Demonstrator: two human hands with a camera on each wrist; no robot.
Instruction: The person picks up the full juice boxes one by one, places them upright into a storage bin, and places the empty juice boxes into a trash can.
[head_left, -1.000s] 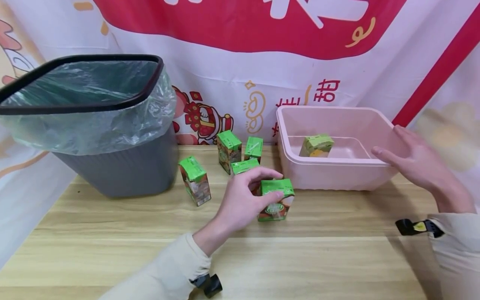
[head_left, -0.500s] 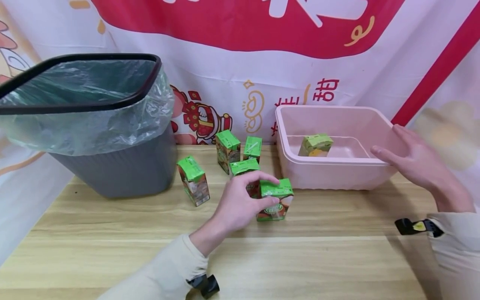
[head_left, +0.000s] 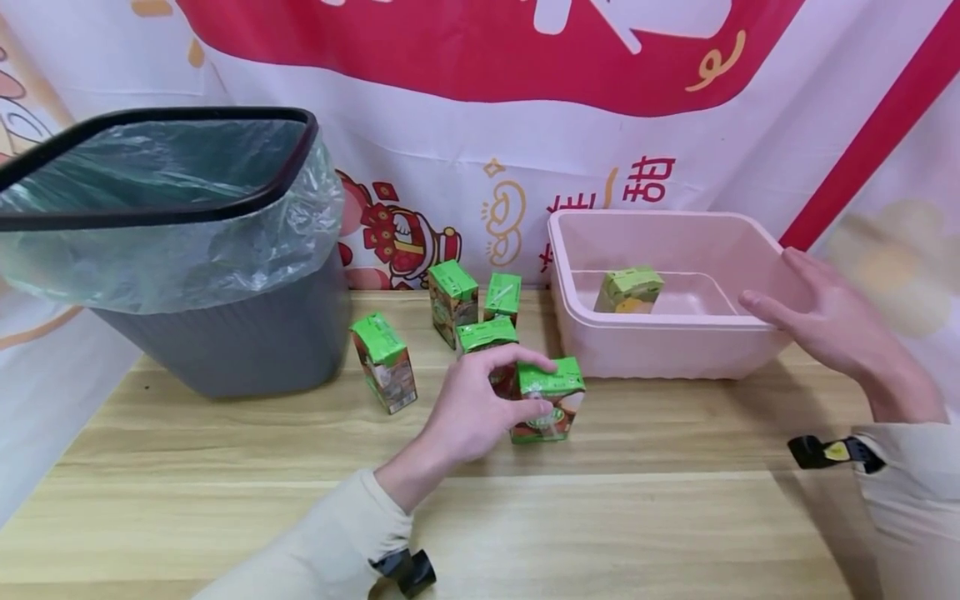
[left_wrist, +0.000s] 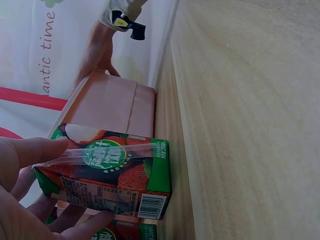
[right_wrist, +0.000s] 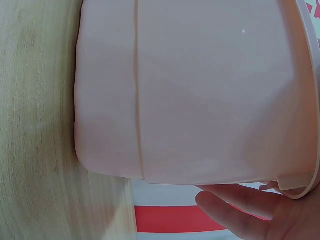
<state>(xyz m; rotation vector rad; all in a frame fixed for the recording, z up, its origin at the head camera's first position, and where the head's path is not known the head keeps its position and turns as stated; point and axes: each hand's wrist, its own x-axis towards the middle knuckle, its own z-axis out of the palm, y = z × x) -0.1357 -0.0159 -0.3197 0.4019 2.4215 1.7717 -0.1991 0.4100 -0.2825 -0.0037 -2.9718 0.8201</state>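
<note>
My left hand [head_left: 476, 408] is at a green-topped juice box [head_left: 551, 404] that stands upright on the table. In the left wrist view, the thumb lies against the printed face of this juice box [left_wrist: 107, 160], beside a clear straw wrapper, and the fingers bend round its barcode side. Close behind it stands another juice box [head_left: 487, 335], partly covered by the hand. At the right, my right hand [head_left: 843, 333] holds the near right corner of a pink bin [head_left: 675, 350], thumb over the rim and fingers along the outside. One paler green carton [head_left: 633, 292] sits inside this bin.
A grey trash can [head_left: 247, 350] with a black rim and clear liner stands at the left. Between it and the pink bin are several more juice boxes [head_left: 384, 362] on the wooden table [head_left: 600, 525]. A printed curtain [head_left: 450, 142] hangs behind.
My left thumb and fingertips have slid slightly left and down on the juice box, which stays in place. The head view has shifted a little. My right hand stays on the pink bin.
</note>
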